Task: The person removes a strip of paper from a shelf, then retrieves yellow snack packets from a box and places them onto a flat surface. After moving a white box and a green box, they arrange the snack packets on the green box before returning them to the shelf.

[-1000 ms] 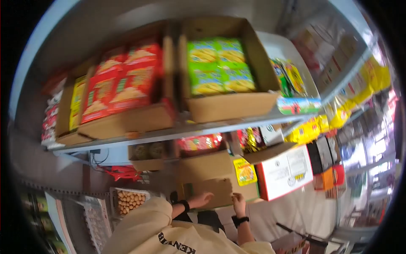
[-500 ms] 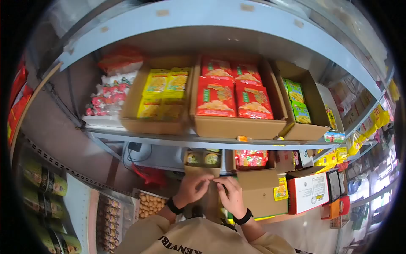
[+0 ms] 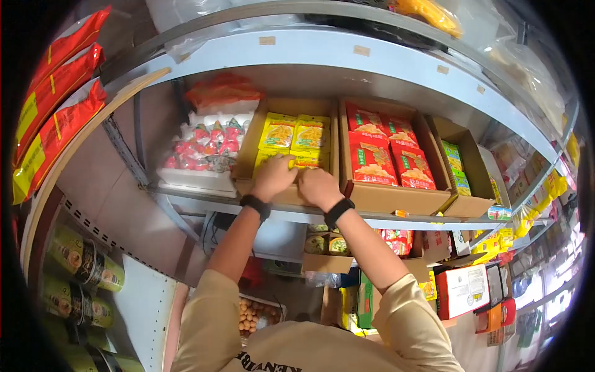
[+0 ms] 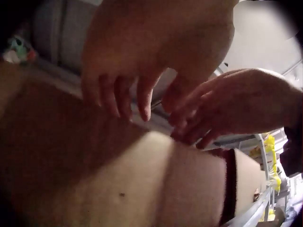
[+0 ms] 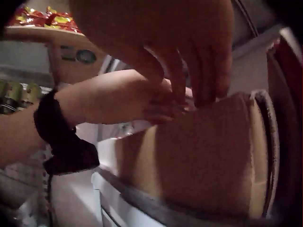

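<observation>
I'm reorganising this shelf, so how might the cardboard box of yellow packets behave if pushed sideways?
The box should stay fairly stiff, having cardboard walls, though its open top may let them flex a little. The yellow packets look like flat, soft pouches, so they could shift inside. Pushed toward the box of red packets, it would probably soon meet that box's wall.

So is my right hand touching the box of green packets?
Apart. In the head view, your right hand is by the yellow packets, with the box of red packets between it and the box of green packets.
</observation>
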Demonstrator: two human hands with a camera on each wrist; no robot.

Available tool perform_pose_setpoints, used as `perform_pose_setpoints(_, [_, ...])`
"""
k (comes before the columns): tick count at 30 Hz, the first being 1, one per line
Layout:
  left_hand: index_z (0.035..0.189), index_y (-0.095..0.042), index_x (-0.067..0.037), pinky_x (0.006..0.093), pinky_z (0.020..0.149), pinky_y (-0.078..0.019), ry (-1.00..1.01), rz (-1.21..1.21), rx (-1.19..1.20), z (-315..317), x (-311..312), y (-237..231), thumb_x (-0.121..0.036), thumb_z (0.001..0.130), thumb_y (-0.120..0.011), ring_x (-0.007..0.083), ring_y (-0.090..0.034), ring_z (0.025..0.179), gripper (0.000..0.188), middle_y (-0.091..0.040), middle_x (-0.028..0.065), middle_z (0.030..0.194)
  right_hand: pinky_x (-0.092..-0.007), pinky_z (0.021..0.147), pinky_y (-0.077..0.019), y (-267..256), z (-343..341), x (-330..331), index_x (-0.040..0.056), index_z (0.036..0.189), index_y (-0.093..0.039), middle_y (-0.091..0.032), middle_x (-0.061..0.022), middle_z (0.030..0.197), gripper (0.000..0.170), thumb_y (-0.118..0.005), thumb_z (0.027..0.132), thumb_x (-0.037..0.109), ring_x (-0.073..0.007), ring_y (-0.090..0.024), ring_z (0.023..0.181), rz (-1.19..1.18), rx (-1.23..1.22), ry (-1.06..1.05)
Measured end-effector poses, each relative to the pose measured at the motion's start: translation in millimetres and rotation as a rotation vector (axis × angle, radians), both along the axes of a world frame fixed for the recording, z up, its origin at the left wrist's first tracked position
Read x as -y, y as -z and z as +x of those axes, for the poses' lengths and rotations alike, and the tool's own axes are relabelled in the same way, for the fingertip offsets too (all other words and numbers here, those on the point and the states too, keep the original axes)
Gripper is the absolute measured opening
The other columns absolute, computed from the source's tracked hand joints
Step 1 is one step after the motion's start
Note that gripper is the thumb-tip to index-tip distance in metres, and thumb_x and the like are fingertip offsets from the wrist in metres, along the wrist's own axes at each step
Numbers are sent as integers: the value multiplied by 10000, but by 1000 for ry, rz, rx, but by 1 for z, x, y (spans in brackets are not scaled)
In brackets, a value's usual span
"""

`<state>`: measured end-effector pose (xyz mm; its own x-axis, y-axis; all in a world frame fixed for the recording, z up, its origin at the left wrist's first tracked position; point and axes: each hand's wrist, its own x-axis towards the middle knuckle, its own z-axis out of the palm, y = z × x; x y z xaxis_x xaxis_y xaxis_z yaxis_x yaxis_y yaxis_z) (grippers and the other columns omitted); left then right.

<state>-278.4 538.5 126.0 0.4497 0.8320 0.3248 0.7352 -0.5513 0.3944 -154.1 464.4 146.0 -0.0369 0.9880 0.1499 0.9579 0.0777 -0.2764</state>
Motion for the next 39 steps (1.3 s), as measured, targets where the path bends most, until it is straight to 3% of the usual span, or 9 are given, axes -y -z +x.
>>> perform_pose_setpoints(3, [1061, -587, -22, 428, 832, -426, -123, -15, -51, 9, -15, 19, -349, 756, -488, 366, -528, 1030, 458, -565, 213, 1084, -379, 760, -491, -3, -4, -24, 57, 919, -668, -627, -175, 991, 312, -428, 797, 214, -289, -613, 928, -145, 68, 96])
perform_pose_setpoints(6, [1072, -575, -11, 402, 832, -427, 86, -157, -16, 7, -76, 75, -311, 790, -479, 353, -542, 1016, 422, -569, 211, 1088, -375, 875, -432, -11, -7, -24, 84, 1085, -611, -549, -145, 1178, 397, -394, 812, 274, -291, -551, 1058, -292, -4, 80])
perform_pose_setpoints(8, [1106, -554, -12, 363, 836, -421, 168, -281, -125, 8, -85, 70, -255, 817, -484, 341, -544, 1010, 384, -588, 200, 1066, -355, 925, -391, 51, 14, -80, 79, 1125, -578, -509, -154, 1225, 435, -377, 815, 308, -294, -493, 1130, -331, -126, -69])
perform_pose_setpoints(13, [1069, -570, 8, 359, 838, -417, 273, -332, 161, 7, -65, 50, -161, 790, -497, 311, -561, 994, 334, -592, 184, 1094, -355, 867, -408, 27, 7, -52, 25, 1034, -591, -569, -185, 1110, 380, -362, 820, 240, -283, -550, 1028, -274, -157, -138])
perform_pose_setpoints(19, [976, -600, 50, 378, 757, -444, 33, -504, 345, 2, -76, 55, -221, 716, -560, 347, -593, 905, 377, -610, 242, 976, -395, 840, -419, 12, 6, -40, 60, 1010, -601, -569, -209, 1077, 370, -367, 809, 264, -349, -537, 1010, -279, -58, -124])
perform_pose_setpoints(23, [891, -635, 27, 369, 656, -468, -127, -572, 46, -4, -58, 20, -177, 668, -570, 320, -624, 790, 309, -628, 231, 877, -348, 923, -384, 6, 6, -39, 84, 1144, -551, -524, -143, 1206, 436, -343, 826, 299, -277, -494, 1122, -431, -15, -113])
perform_pose_setpoints(34, [953, -613, 29, 405, 763, -461, -66, -457, 269, -1, -95, 65, -123, 701, -537, 374, -577, 950, 304, -592, 257, 981, -400, 877, -413, 12, 5, -32, 118, 1109, -556, -573, -154, 1116, 402, -363, 822, 322, -318, -538, 1030, -225, -117, -76])
perform_pose_setpoints(36, [1007, -594, 25, 404, 797, -448, -48, -458, 450, -1, -119, 91, -118, 717, -521, 378, -551, 1001, 331, -571, 268, 1030, -407, 874, -421, 10, 4, -29, 46, 1140, -506, -553, -198, 1126, 441, -416, 804, 316, -335, -534, 1032, -159, -159, -1])
perform_pose_setpoints(39, [1077, -516, 10, 407, 856, -406, -108, -300, 523, -6, -73, 47, -109, 748, -493, 382, -512, 1044, 351, -552, 253, 1079, -424, 878, -425, 15, 0, -28, -102, 1151, -394, -516, -290, 1102, 530, -471, 784, 273, -391, -518, 1031, 41, -226, 117])
